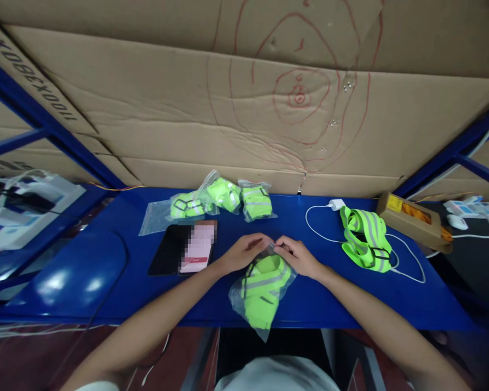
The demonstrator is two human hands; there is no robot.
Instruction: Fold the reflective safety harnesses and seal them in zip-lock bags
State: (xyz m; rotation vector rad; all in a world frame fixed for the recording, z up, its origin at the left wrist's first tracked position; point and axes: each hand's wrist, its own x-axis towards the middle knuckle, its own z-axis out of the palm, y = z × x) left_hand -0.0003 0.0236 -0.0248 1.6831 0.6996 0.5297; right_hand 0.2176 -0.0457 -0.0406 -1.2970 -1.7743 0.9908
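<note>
A clear zip bag [237, 298] with a folded neon-yellow reflective strap [264, 293] inside lies at the front of the blue table, its lower corner over the edge. My left hand [244, 252] pinches the bag's top edge from the left. Close beside it, my right hand [299, 256] pinches the same edge from the right, the fingertips of both almost meeting. Whether the bag's seal is closed is too small to tell.
Several bagged yellow straps [257, 202] lie along the back. A phone [196, 247] rests left of my hands. To the right are a loose reflective strap [367, 239], a white charger with cable [336, 205] and a cardboard box [411, 217]. Cardboard panels [167, 108] stand behind.
</note>
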